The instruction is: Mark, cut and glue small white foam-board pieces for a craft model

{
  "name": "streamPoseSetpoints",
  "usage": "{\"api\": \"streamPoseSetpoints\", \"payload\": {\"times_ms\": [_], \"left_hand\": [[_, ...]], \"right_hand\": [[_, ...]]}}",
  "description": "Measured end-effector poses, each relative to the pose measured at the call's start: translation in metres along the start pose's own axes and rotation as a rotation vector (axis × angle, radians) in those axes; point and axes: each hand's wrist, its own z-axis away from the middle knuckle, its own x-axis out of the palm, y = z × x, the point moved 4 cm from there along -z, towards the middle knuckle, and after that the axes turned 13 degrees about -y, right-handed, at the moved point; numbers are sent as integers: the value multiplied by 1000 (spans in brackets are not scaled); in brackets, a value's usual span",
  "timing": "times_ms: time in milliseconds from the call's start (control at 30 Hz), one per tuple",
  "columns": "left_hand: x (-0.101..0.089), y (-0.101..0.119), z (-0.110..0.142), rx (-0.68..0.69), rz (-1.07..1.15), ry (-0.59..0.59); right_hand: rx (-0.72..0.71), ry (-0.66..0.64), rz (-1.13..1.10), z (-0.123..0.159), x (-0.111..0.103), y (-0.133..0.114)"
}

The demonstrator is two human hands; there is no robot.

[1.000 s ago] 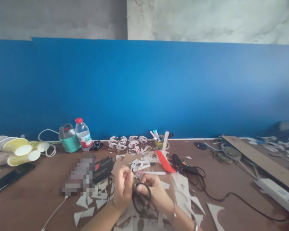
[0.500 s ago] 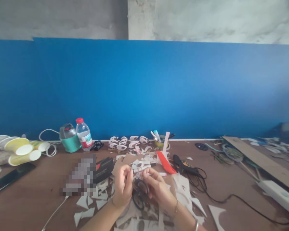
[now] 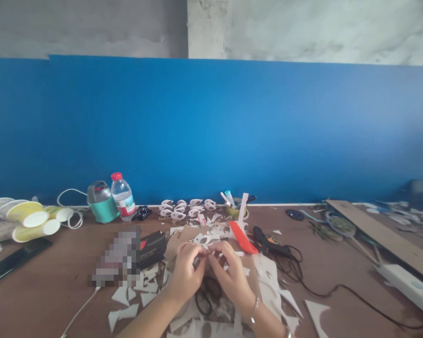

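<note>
My left hand (image 3: 187,270) and my right hand (image 3: 231,271) meet at the fingertips over the middle of the littered table. Thumb and forefinger are pinched on each, and whatever small thing sits between them is too hidden to make out. Just below and between the wrists is a pair of scissors (image 3: 203,303), its black handles showing and its blades covered by my hands. White paper scraps (image 3: 120,295) lie around and beneath. Right behind my fingers is a white cut-out piece (image 3: 199,238), with a pink-tipped pen (image 3: 238,254) by my right hand.
Several white cut-out shapes (image 3: 178,215) stand in rows near the blue partition (image 3: 211,131). A glue gun (image 3: 271,241) with a trailing black cord and a red piece (image 3: 242,238) lie right. A water bottle (image 3: 124,197), paper cups (image 3: 31,219) and a phone (image 3: 17,263) are left.
My right hand has let go of the scissors, which now sit lower between my wrists. Both hands have come together until their fingertips meet.
</note>
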Motion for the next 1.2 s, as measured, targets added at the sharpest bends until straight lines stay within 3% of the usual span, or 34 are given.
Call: {"api": "streamPoseSetpoints", "payload": {"times_ms": [100,233,367,500,633,800,1200], "left_hand": [[1,-1,3,2,24,28],[0,-3,6,16,1,76],[2,0,4,76,-113,54],[0,3,2,110,-190,72],[-4,2,2,92,-170,122],[-3,0,1,57,-166,96],[-3,0,1,43,-189,70]], "right_hand": [[59,31,-69,-1,-1,3],[141,123,-383,-4,-3,12],[195,106,-520,-6,-3,14],[214,45,-427,-5,-3,10],[165,3,-202,-3,-4,7],[92,4,37,-2,-5,6],[-40,-10,212,-4,-9,0]]}}
